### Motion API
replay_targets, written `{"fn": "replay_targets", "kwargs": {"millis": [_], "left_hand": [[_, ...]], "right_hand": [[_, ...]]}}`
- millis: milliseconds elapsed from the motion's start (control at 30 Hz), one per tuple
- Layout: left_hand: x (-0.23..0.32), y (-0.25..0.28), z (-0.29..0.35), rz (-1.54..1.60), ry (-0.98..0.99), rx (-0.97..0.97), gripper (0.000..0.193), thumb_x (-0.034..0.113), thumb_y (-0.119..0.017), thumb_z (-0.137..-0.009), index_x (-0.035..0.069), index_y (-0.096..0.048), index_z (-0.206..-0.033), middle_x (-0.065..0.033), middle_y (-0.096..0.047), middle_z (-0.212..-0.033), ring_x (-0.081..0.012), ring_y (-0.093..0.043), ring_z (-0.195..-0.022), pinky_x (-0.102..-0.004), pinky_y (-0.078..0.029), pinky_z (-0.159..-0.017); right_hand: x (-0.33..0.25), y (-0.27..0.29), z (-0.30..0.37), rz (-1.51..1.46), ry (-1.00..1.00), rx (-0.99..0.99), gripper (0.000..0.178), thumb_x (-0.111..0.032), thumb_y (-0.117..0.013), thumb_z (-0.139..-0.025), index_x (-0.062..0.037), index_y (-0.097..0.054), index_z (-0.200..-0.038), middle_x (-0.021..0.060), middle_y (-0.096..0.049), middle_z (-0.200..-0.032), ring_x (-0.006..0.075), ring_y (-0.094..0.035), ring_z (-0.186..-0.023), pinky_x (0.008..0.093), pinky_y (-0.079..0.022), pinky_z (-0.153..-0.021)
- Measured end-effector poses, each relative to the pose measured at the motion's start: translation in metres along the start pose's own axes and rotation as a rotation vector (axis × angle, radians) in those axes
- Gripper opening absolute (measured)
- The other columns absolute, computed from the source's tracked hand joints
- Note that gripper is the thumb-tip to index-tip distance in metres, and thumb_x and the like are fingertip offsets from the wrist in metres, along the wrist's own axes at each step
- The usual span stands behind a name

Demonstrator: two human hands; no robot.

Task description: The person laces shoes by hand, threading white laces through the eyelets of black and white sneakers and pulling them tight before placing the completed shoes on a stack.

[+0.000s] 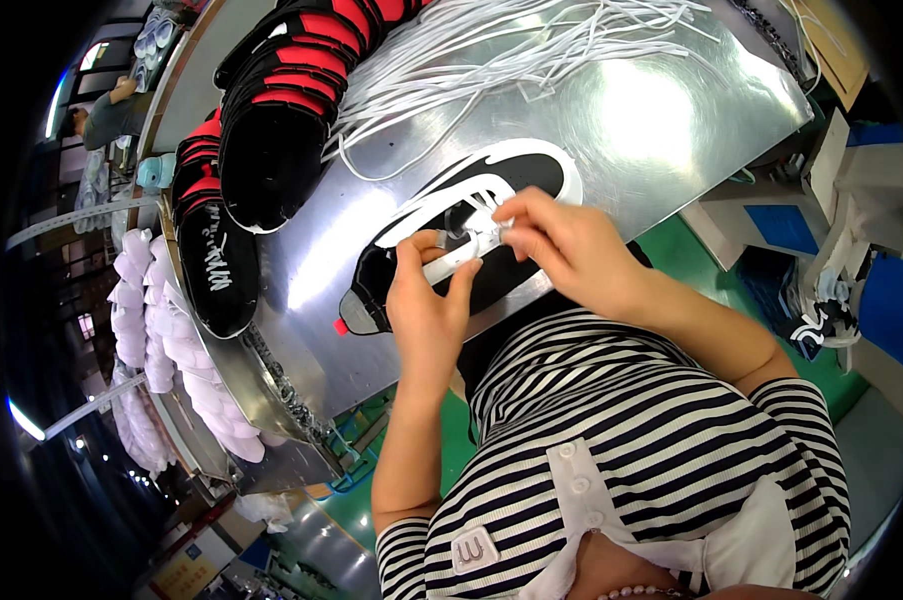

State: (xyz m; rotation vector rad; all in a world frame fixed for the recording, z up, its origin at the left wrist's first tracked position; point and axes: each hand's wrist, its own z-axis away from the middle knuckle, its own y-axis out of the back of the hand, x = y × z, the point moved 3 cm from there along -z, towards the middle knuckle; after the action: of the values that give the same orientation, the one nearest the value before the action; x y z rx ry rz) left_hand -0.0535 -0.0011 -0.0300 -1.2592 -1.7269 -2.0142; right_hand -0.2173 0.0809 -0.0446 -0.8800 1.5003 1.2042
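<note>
A black-and-white shoe upper (516,170) lies flat on the shiny metal table (651,120) near its front edge. My left hand (426,300) pinches the white eyelet strip of the upper between thumb and fingers. My right hand (556,245) grips a white lace (491,228) at the same spot, its fingertips touching the left hand's. Both hands cover the middle of the upper.
A heap of loose white laces (491,50) spreads over the far side of the table. Stacks of black-and-red shoe uppers (271,120) lie at the left. White padded pieces (146,330) hang beyond the table's left rim. Green floor shows below.
</note>
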Motion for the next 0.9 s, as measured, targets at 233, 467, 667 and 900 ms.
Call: {"fn": "replay_targets", "kwargs": {"millis": [233,467,667,900], "left_hand": [[-0.002,0.002,-0.003,-0.073,-0.043,-0.066,0.023,0.014,-0.078,-0.077,0.0,-0.063,-0.085,-0.0128,-0.066,-0.079,-0.0279,-0.063,-0.067,-0.0351,-0.049,-0.064],[-0.009,-0.004,-0.006,0.015,-0.168,-0.114,0.018,0.009,-0.075,-0.08,-0.001,-0.062,-0.086,-0.0139,-0.065,-0.078,-0.0286,-0.062,-0.065,-0.0346,-0.047,-0.06],[-0.007,-0.009,0.002,-0.063,-0.35,-0.095,0.016,0.008,-0.073,-0.082,0.001,-0.061,-0.089,-0.0139,-0.061,-0.077,-0.0321,-0.059,-0.063,-0.0376,-0.045,-0.056],[-0.005,-0.006,0.015,-0.216,-0.577,0.013,0.014,0.003,-0.072,-0.08,0.002,-0.061,-0.089,-0.0099,-0.057,-0.074,-0.0281,-0.057,-0.065,-0.0365,-0.045,-0.057]], "right_hand": [[0.017,-0.018,0.012,0.081,-0.052,-0.074,0.017,-0.021,-0.053,-0.098,-0.0048,-0.051,-0.1,0.0137,-0.065,-0.079,0.0352,-0.064,-0.073,0.0439,-0.049,-0.064],[0.022,-0.028,0.003,0.225,-0.124,-0.085,0.013,-0.016,-0.055,-0.097,-0.0039,-0.049,-0.097,0.011,-0.063,-0.072,0.0292,-0.063,-0.064,0.0388,-0.048,-0.059],[0.022,-0.035,-0.01,0.196,-0.097,-0.154,0.016,-0.018,-0.053,-0.097,-0.0031,-0.046,-0.098,0.0152,-0.064,-0.07,0.0361,-0.064,-0.066,0.0455,-0.048,-0.06],[-0.013,0.005,-0.003,0.199,0.123,-0.108,0.02,-0.015,-0.064,-0.088,-0.0053,-0.059,-0.105,0.0115,-0.067,-0.081,0.0319,-0.065,-0.072,0.038,-0.049,-0.061]]}}
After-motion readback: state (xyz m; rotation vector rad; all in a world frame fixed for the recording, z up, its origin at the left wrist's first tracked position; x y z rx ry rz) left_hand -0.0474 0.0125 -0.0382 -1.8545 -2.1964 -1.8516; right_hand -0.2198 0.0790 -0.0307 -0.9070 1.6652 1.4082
